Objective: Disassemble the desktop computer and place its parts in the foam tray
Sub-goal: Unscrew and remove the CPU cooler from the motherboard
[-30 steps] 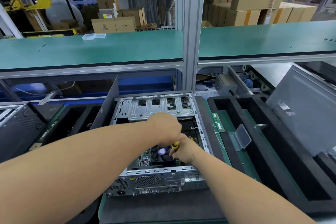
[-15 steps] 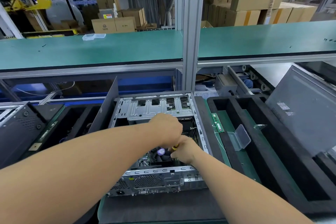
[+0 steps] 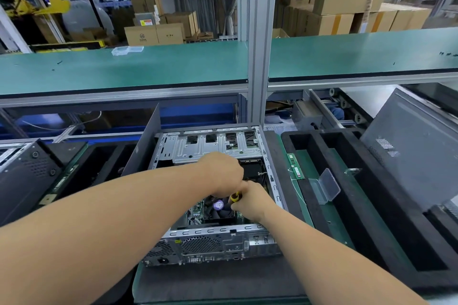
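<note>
A yellow-and-black screwdriver handle (image 3: pixel 234 197) is gripped by the right hand (image 3: pixel 250 202) inside the open grey metal computer case (image 3: pixel 210 245), while the left hand (image 3: pixel 223 172) is curled just above it, its hold hidden.

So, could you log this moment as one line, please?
both hands on screwdriver | inside open computer case | above fan | foam tray right

1. One opened desktop computer (image 3: pixel 213 242).
2. Two hands: left hand (image 3: pixel 223 171), right hand (image 3: pixel 250 199).
3. One yellow-handled screwdriver (image 3: pixel 235 197).
4. One black foam tray (image 3: pixel 366 205).
5. One memory stick (image 3: pixel 295 166) in the tray.
6. One clear plastic box (image 3: pixel 326 186).
7. One grey side panel (image 3: pixel 409 146).
</note>
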